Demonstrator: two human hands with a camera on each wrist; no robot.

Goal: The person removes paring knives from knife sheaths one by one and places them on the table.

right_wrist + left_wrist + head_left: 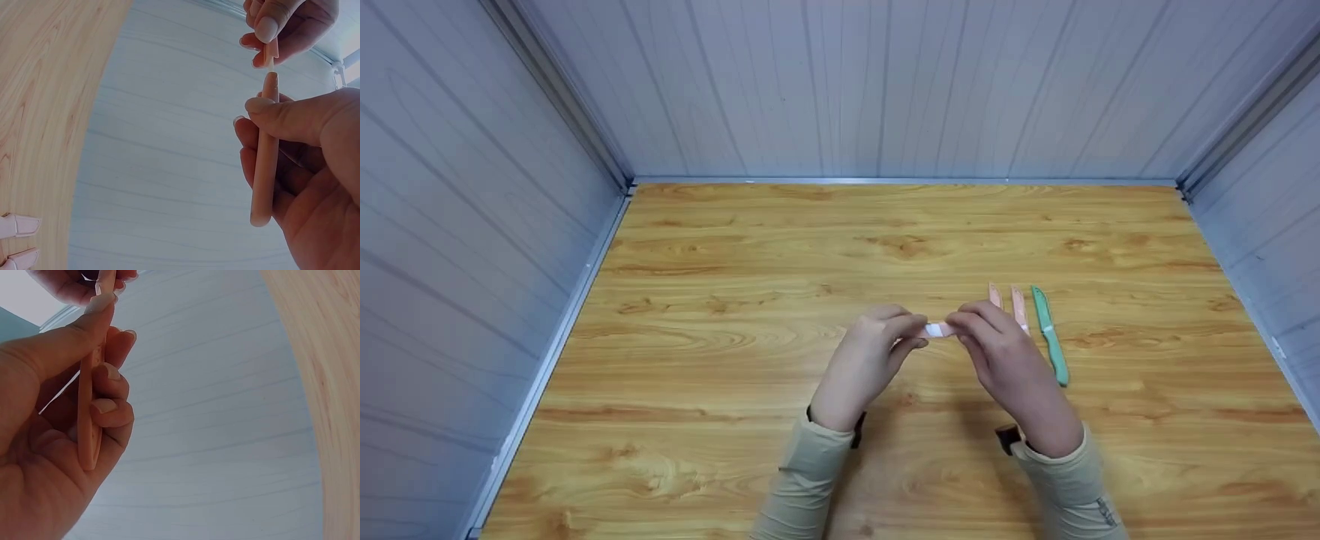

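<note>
Both hands hold one pink fruit knife level above the table, with a short pale stretch of blade showing between them. My left hand grips its flat pink sheath, thumb on one side and fingers curled round the other. On the other end, my right hand holds the rounded pink handle between thumb and fingers. Most of the blade is hidden. Past the right hand lie a green sheathed knife and two pink knives, one of them partly covered by that hand.
The wood-grain table is enclosed by a pale panelled back wall, a left wall and a right wall. The lying knives are side by side at the right of the table, tips pointing away.
</note>
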